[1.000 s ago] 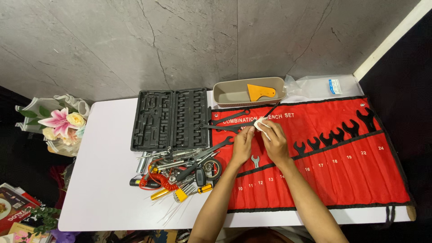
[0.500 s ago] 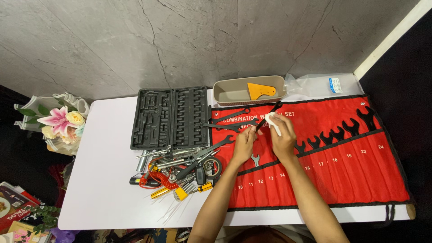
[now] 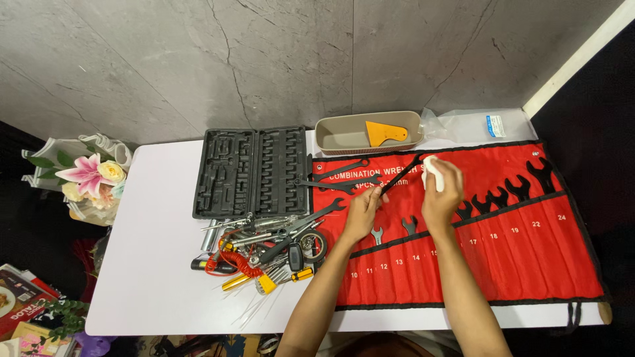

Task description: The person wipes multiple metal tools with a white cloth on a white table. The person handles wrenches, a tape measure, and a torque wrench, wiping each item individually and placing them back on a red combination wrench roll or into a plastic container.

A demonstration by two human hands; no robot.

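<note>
Over the white table (image 3: 152, 264), seen from the head camera, a person's two bare hands work above a red tool roll (image 3: 503, 251) spread flat, its pockets holding a row of black spanners; the left hand (image 3: 362, 213) is closed in a pinch on the near end of a long black wrench (image 3: 397, 177), which slants up and away across the top of the roll; the right hand (image 3: 442, 195) is clenched around a small white cloth (image 3: 430, 170) pressed against the far end of that same wrench, near its head; so the wrench sits raised between the two hands, just in front of a beige tray (image 3: 331, 140) with an orange scraper (image 3: 385, 134) in it. To the left lies an open black socket case (image 3: 251, 172), empty of tools, and nearer the table edge a loose heap of tools (image 3: 264, 251) with a coiled red cable; a bunch of flowers (image 3: 89, 178) stands off the far left corner. By my reading the wiping of the wrench is at the tip of its stroke; the next move calls for a steady left grip while the cloth comes off the head, and then an empty pocket in the roll to take the tool.
</note>
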